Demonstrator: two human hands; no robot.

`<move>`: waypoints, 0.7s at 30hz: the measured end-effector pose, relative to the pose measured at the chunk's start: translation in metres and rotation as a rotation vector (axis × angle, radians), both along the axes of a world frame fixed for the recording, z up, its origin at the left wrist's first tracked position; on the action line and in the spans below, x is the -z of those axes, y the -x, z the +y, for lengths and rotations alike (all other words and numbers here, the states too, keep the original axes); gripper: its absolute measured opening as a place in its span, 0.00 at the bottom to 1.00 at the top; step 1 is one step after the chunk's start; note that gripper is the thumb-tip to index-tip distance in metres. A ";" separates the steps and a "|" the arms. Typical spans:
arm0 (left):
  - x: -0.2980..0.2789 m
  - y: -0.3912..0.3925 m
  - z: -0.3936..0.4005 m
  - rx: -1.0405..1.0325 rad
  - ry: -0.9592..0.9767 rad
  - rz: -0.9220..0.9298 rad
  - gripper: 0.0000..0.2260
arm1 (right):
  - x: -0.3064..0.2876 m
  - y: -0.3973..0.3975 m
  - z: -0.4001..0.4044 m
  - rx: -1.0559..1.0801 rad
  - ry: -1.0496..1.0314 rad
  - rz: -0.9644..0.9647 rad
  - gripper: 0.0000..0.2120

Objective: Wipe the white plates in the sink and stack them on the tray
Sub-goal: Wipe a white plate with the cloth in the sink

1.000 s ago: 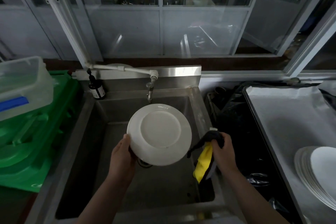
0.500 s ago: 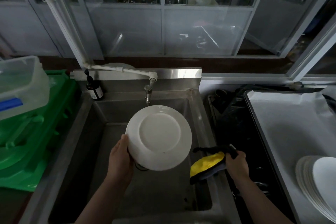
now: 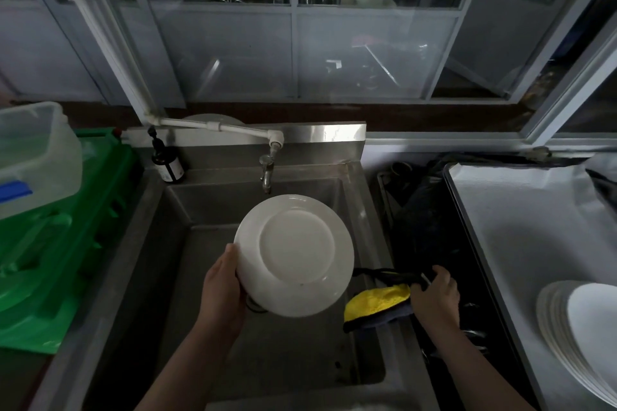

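My left hand [image 3: 223,294] grips a white plate [image 3: 294,254] by its left rim and holds it tilted over the steel sink [image 3: 187,210], underside towards me. To its right, my right hand [image 3: 434,299] holds a yellow and dark cloth [image 3: 377,302] that lies over the sink's right rim. A stack of white plates [image 3: 581,330] rests on the tray [image 3: 521,230] at the far right, partly cut off by the frame.
The tap [image 3: 266,170] hangs over the back of the sink, a dark bottle [image 3: 168,165] stands at its back left corner. Green crates [image 3: 60,243] and a clear plastic box [image 3: 36,157] sit on the left. A black gap [image 3: 424,230] separates sink and tray.
My right hand has carried the cloth away from the plate to the right and lowered it onto the sink's rim. The plate has stayed in my left hand, nearly still.
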State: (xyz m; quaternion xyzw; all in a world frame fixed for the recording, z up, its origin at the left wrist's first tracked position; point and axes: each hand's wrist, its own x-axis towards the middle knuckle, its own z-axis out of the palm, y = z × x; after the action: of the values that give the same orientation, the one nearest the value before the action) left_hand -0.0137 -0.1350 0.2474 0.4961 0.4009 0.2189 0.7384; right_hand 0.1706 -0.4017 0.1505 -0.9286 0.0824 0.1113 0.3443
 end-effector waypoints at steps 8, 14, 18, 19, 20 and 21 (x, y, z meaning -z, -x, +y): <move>0.008 0.009 0.001 0.061 -0.017 -0.008 0.17 | -0.050 0.024 0.060 -0.150 -0.382 0.041 0.14; 0.009 0.022 0.006 0.143 -0.015 0.004 0.17 | -0.081 0.058 0.097 -0.153 -0.647 0.218 0.13; 0.007 0.028 0.013 0.167 -0.027 0.067 0.18 | -0.097 0.075 0.108 -0.141 -0.699 0.237 0.15; 0.007 0.030 0.015 0.169 -0.029 0.083 0.18 | -0.099 0.077 0.109 -0.124 -0.715 0.251 0.15; 0.008 0.031 0.018 0.169 -0.042 0.098 0.18 | -0.100 0.080 0.111 -0.108 -0.740 0.267 0.15; 0.008 0.033 0.020 0.176 -0.061 0.108 0.18 | -0.103 0.083 0.112 -0.095 -0.782 0.282 0.14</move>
State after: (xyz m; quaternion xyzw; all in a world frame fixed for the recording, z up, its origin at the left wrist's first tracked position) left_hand -0.0463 -0.1151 0.2397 0.5629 0.3883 0.1382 0.7165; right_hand 0.0880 -0.2895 0.2530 -0.7062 0.0373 0.2761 0.6509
